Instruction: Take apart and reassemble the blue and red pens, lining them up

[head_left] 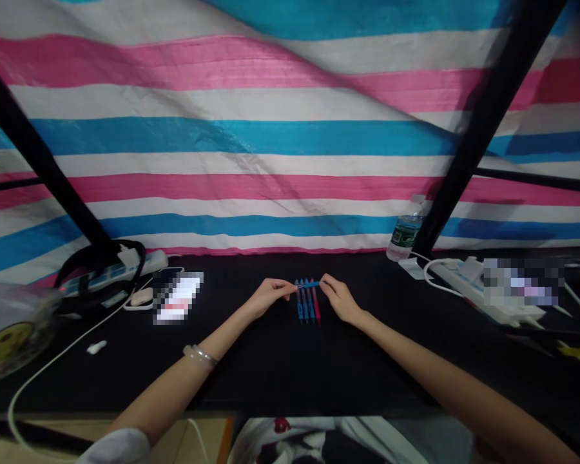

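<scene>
A blue pen (311, 284) is held level between my two hands, crossing above the upper ends of a row of pens. My left hand (269, 296) pinches its left end, and my right hand (338, 298) grips the right end with closed fingers. Below it, several blue pens (305, 309) lie side by side on the black table (270, 374), pointing away from me. A red pen (316, 308) sits at the right side of that row.
At left are a lit phone (178, 298), a white earbud (96, 347), a power strip (152, 263), black headphones (142, 258) and a plastic bag (14, 328). A water bottle (406, 232) and another power strip (493, 296) stand at right. Striped sheeting (251, 135) hangs behind.
</scene>
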Tool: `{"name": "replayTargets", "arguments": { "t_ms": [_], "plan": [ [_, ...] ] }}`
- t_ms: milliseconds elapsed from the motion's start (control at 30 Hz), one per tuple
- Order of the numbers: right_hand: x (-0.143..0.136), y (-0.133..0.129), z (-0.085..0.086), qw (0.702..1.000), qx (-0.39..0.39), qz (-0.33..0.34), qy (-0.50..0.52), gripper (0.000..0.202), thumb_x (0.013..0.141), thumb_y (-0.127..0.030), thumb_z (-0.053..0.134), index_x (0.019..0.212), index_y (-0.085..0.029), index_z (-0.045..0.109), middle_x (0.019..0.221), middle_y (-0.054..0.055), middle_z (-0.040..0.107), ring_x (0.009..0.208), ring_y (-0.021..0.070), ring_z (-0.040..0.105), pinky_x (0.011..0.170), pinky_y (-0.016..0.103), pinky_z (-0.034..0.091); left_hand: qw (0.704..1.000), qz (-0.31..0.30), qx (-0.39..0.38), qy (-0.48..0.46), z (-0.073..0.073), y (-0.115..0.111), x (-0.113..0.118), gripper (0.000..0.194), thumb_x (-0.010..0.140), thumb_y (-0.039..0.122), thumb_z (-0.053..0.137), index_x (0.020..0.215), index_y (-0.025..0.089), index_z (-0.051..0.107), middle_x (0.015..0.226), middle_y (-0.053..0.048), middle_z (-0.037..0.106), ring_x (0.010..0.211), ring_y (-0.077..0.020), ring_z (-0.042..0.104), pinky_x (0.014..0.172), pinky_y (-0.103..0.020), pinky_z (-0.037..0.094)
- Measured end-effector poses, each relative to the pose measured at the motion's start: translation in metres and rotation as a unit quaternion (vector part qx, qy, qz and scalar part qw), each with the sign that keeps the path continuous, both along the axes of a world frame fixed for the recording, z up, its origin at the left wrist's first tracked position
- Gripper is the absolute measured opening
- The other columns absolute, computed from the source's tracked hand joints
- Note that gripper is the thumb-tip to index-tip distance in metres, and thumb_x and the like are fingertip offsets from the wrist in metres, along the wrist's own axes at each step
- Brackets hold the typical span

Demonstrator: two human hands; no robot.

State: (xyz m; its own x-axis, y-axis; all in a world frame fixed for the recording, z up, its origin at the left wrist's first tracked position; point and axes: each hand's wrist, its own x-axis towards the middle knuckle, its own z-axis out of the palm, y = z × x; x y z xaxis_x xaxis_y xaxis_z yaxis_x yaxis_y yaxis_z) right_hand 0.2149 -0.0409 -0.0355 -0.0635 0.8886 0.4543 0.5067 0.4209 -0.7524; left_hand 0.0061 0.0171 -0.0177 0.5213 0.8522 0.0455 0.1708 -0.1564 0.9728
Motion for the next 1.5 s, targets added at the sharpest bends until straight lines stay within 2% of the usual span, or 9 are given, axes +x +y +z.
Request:
{"name": "replayTargets", "arguments": {
  "t_ms": [267,600,833,967,1100,1200,1400,1500],
  "plan": [
    [-0.001,0.003,-0.003,0.998,-0.01,0.016,0.055,0.046,0.087,-0.052,0.035,0.054,-0.02,0.033,0.052,-0.004,0.03,0.049,0.0097,0.03,0.048,0.024,0.026,0.999,0.016,0.028,-0.003,0.004,-0.004,0.001,0.025,0.066,0.038,0.069,0.074,0.014,0.072,0.058,-0.002,0.062,0.057,-0.012,0.053,0.061,-0.025,0.04],
    [-0.001,0.0,-0.001,0.998,-0.02,0.016,0.049,0.048,0.086,-0.052,0.037,0.051,-0.019,0.031,0.049,-0.004,0.026,0.047,0.0088,0.026,0.047,0.025,0.022,1.0,-0.008,0.022,0.015,0.007,-0.005,-0.002,0.027,0.066,0.039,0.069,0.077,0.014,0.073,0.054,-0.002,0.06,0.056,-0.0119,0.053,0.063,-0.025,0.04],
    [-0.004,-0.007,0.002,0.999,0.037,0.007,0.026,0.044,0.087,-0.048,0.037,0.053,-0.019,0.032,0.052,-0.004,0.029,0.049,0.0091,0.029,0.049,0.025,0.026,0.993,-0.056,-0.078,-0.074,0.01,-0.005,-0.003,0.022,0.065,0.032,0.071,0.067,0.01,0.071,0.053,-0.003,0.06,0.057,-0.0125,0.056,0.071,-0.029,0.044],
    [-0.005,-0.008,0.001,0.998,0.061,-0.013,0.014,0.043,0.088,-0.045,0.037,0.053,-0.02,0.031,0.052,-0.004,0.03,0.049,0.0091,0.03,0.05,0.025,0.026,0.983,-0.073,-0.13,-0.11,0.01,-0.005,-0.004,0.022,0.065,0.029,0.072,0.07,0.007,0.07,0.058,-0.006,0.064,0.057,-0.0129,0.058,0.071,-0.031,0.044],
    [-0.003,-0.005,-0.002,0.997,0.065,-0.049,0.009,0.043,0.087,-0.046,0.037,0.053,-0.02,0.034,0.051,-0.003,0.032,0.049,0.0096,0.032,0.05,0.024,0.027,0.967,-0.047,-0.185,-0.169,0.007,-0.003,-0.002,0.025,0.062,0.024,0.075,0.079,0.006,0.07,0.066,-0.009,0.067,0.063,-0.0143,0.061,0.072,-0.031,0.045],
    [-0.002,-0.004,-0.003,0.997,0.062,-0.041,-0.009,0.044,0.087,-0.047,0.036,0.053,-0.019,0.036,0.051,-0.003,0.034,0.049,0.0097,0.033,0.05,0.024,0.028,0.956,-0.022,-0.208,-0.203,0.005,0.001,-0.001,0.025,0.064,0.022,0.073,0.085,0.008,0.07,0.073,-0.009,0.068,0.068,-0.0136,0.061,0.073,-0.028,0.045],
    [-0.005,-0.006,-0.002,0.997,0.051,0.002,-0.057,0.045,0.085,-0.046,0.042,0.049,-0.019,0.04,0.049,-0.003,0.036,0.048,0.0097,0.034,0.05,0.024,0.027,0.951,0.022,-0.206,-0.231,0.005,0.008,-0.003,0.019,0.071,0.028,0.067,0.081,0.012,0.067,0.085,-0.008,0.067,0.076,-0.0131,0.062,0.067,-0.023,0.045],
    [-0.004,-0.004,-0.003,0.999,0.032,-0.004,-0.022,0.045,0.084,-0.047,0.043,0.049,-0.018,0.045,0.048,-0.003,0.037,0.047,0.0097,0.034,0.048,0.024,0.028,0.961,0.058,-0.172,-0.211,0.007,0.008,-0.003,0.025,0.073,0.037,0.064,0.075,0.012,0.063,0.074,-0.005,0.065,0.065,-0.0116,0.06,0.061,-0.023,0.044]
  ]
}}
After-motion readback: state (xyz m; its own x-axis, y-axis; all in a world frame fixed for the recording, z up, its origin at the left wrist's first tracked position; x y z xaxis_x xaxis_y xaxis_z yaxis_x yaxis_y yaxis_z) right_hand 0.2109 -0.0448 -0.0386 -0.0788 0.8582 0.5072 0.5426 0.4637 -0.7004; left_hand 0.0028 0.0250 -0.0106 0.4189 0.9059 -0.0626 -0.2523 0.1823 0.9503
